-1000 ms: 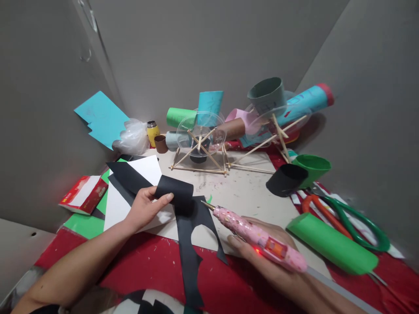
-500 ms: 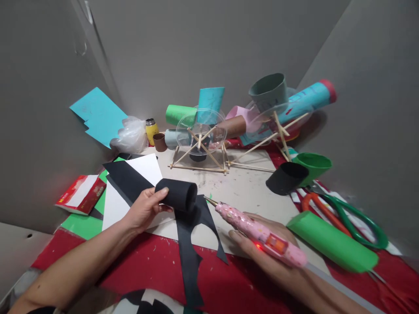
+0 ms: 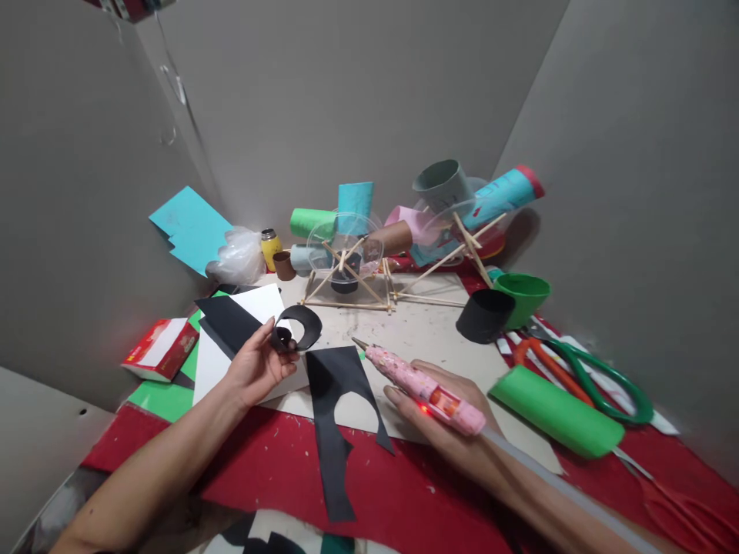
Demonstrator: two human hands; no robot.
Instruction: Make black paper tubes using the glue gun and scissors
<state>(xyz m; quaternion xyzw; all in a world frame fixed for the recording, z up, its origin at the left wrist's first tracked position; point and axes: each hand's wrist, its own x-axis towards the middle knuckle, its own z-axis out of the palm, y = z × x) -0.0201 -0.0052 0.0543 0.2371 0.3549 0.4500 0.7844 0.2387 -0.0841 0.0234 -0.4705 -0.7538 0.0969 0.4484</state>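
Note:
My left hand (image 3: 259, 371) grips a black paper tube (image 3: 312, 327) by its near side, with one open end turned toward me. In my right hand (image 3: 442, 445) is a pink hot glue gun (image 3: 398, 374), its metal tip pointing left toward the tube but apart from it. A clear glue stick (image 3: 536, 465) runs out of the gun's back end, and a red light glows on its side. Below the tube lies a cut black paper sheet (image 3: 330, 377) with a round hole. Black strips (image 3: 231, 315) rest on white paper (image 3: 211, 377) at the left.
Stick frames (image 3: 346, 306) carrying clear discs and coloured paper tubes stand at the back. Right of the board (image 3: 427, 338) are a black tube (image 3: 485, 317), green tubes (image 3: 560, 412) and scissors (image 3: 600, 392). A red box (image 3: 185, 342) and yellow bottle (image 3: 270, 250) stand left.
My left hand has turned the black paper tube from side-on so that its open end faces me. The glue gun has shifted slightly left in view. The whole view has also shifted.

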